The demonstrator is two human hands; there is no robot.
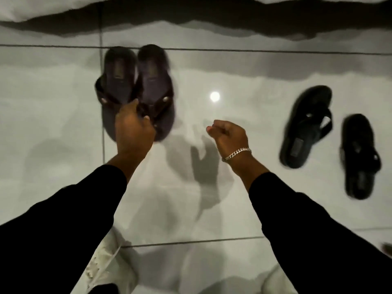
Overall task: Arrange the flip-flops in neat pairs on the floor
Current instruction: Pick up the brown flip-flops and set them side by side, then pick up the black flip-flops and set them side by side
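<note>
Two dark purple-brown flip-flops lie side by side on the glossy tile floor, the left one (118,71) touching the right one (154,81), heels pointing away from me. My left hand (132,126) is closed over their straps where the two meet. My right hand (228,134), wearing a silver chain bracelet, hovers to the right of them with fingers curled and nothing in it. Two black flip-flops lie apart at the right: one (305,126) is angled, the other (359,155) lies nearer the right edge, pointing a different way.
The floor (233,209) is pale shiny tile with dark grout lines and a bright light reflection (214,96). White bedding (42,7) overhangs along the top edge. My light trousers (106,266) show at the bottom. A small dark object (387,248) sits at the right edge.
</note>
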